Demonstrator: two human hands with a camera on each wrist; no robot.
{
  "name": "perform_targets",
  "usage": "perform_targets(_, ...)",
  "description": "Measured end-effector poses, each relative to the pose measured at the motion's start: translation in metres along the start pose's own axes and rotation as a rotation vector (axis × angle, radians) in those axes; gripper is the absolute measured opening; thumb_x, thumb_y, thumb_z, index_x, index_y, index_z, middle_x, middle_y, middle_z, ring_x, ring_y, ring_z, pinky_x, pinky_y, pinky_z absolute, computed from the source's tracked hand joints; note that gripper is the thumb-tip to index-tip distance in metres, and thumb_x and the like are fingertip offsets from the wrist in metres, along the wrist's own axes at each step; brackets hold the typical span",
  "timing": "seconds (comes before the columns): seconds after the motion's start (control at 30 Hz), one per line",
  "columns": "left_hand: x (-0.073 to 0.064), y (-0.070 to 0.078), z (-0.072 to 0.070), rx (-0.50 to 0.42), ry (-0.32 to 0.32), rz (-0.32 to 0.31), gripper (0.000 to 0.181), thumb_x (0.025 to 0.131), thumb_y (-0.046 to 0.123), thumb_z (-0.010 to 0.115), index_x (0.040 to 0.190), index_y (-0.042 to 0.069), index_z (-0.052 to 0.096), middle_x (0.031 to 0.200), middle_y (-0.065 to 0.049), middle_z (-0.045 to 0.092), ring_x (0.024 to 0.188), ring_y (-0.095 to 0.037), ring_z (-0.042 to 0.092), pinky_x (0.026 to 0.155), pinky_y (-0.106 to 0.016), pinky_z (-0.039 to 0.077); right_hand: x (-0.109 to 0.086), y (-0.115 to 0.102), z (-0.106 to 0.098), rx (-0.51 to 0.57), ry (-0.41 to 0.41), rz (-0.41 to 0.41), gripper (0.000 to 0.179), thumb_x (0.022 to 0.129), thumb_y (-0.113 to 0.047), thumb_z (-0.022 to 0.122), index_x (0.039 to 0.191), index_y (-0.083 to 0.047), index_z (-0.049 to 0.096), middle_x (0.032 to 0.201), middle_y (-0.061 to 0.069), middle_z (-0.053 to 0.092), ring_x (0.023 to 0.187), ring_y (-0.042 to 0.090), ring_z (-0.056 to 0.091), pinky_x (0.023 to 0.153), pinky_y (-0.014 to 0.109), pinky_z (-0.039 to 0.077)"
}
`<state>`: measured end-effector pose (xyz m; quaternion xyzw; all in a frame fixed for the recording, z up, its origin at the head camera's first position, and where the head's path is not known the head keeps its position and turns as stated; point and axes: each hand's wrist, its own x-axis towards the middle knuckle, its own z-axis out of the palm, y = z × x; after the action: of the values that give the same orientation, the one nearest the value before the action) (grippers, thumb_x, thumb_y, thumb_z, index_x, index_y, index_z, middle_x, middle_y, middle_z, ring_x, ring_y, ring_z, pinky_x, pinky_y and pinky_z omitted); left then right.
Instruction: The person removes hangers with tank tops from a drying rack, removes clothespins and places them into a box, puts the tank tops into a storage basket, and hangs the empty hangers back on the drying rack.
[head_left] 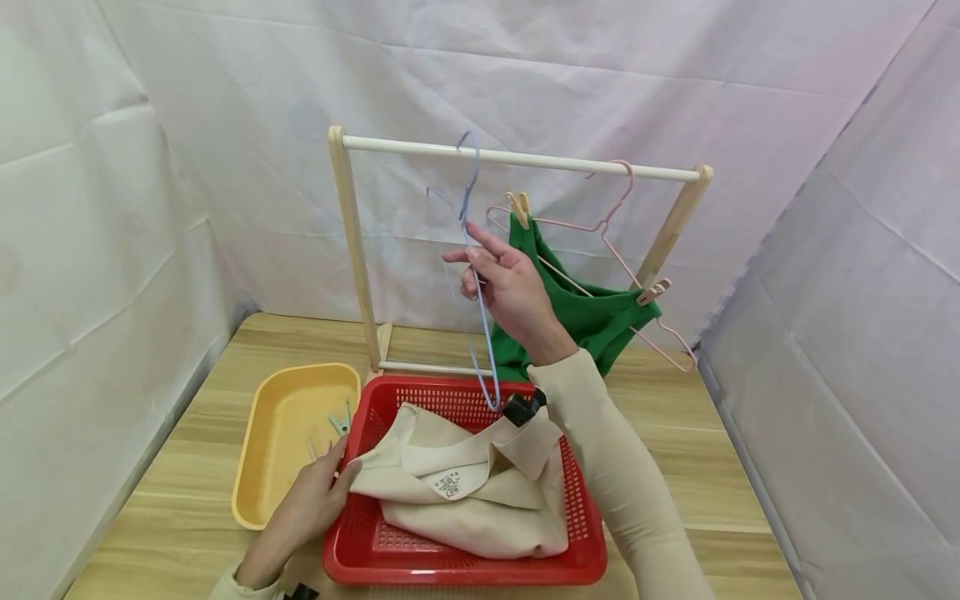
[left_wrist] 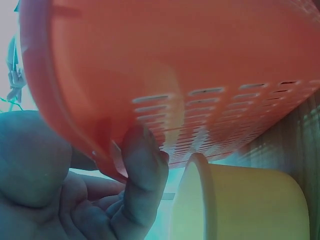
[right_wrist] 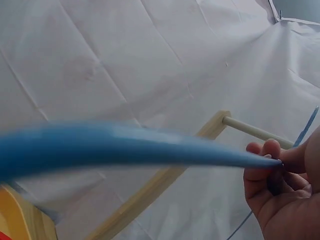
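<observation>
My right hand (head_left: 517,287) pinches a blue wire hanger (right_wrist: 125,145) just below its hook, with the hook right at the white rod (head_left: 540,160) of a small rack. The hanger's body hangs edge-on beneath, its lower end over the red basket (head_left: 465,575). Nothing is clipped on this hanger. With thumb and fingers my left hand (head_left: 311,496) grips the basket's left rim; the left wrist view shows the thumb and fingers about that edge. Inside the basket lies a folded cream garment (head_left: 480,525) with a printed white label (head_left: 448,482).
Right of the hand, a green garment (head_left: 592,321) hangs from a pink hanger (head_left: 630,177) by wooden clothespins (head_left: 654,292). A yellow tray (head_left: 243,467) with a few clothespins (head_left: 341,425) stands left of the basket. White cloth (head_left: 225,75) walls enclose the wooden table (head_left: 176,492).
</observation>
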<state>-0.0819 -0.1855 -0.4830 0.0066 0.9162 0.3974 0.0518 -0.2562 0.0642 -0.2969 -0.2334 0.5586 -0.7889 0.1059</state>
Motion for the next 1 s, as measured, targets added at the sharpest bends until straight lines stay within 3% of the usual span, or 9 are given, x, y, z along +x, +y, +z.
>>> perform_targets(0.13, 0.000, 0.000, 0.000, 0.001, 0.003, -0.003, 0.051, 0.102, 0.013, 0.053, 0.148, -0.003, 0.037, 0.122, -0.023, 0.065, 0.110, -0.033, 0.063, 0.091, -0.049, 0.053, 0.003, 0.000, 0.001, -0.005, 0.026, -0.005, 0.046, 0.107, -0.009, 0.041, 0.152, -0.004, 0.036, 0.102, 0.000, 0.072, 0.058, 0.008, 0.052, 0.062, 0.020, 0.046)
perform_targets(0.27, 0.000, -0.001, 0.000, 0.010, 0.005, 0.006, 0.052, 0.103, 0.014, 0.052, 0.148, -0.006, 0.036, 0.126, -0.025, 0.063, 0.120, -0.038, 0.059, 0.097, -0.054, 0.048, 0.005, 0.000, 0.003, -0.003, 0.034, 0.006, 0.046, 0.107, -0.009, 0.041, 0.152, -0.004, 0.036, 0.103, 0.000, 0.072, 0.057, 0.008, 0.052, 0.062, 0.020, 0.047)
perform_targets(0.7, 0.000, -0.001, 0.000, 0.002, 0.008, -0.002, 0.051, 0.102, 0.014, 0.052, 0.148, -0.004, 0.037, 0.120, -0.023, 0.065, 0.100, -0.026, 0.064, 0.084, -0.044, 0.054, 0.009, 0.006, 0.005, -0.003, 0.045, 0.040, 0.045, 0.106, -0.010, 0.043, 0.151, -0.006, 0.039, 0.111, 0.001, 0.070, 0.059, 0.008, 0.053, 0.064, 0.019, 0.050)
perform_targets(1.0, 0.000, -0.002, 0.000, 0.010, 0.008, 0.005, 0.051, 0.103, 0.014, 0.052, 0.148, -0.004, 0.037, 0.124, -0.025, 0.063, 0.115, -0.036, 0.061, 0.093, -0.052, 0.051, 0.011, 0.013, 0.004, -0.022, 0.060, 0.080, 0.046, 0.106, -0.011, 0.046, 0.151, -0.006, 0.039, 0.121, 0.009, 0.068, 0.062, 0.010, 0.058, 0.068, 0.020, 0.051)
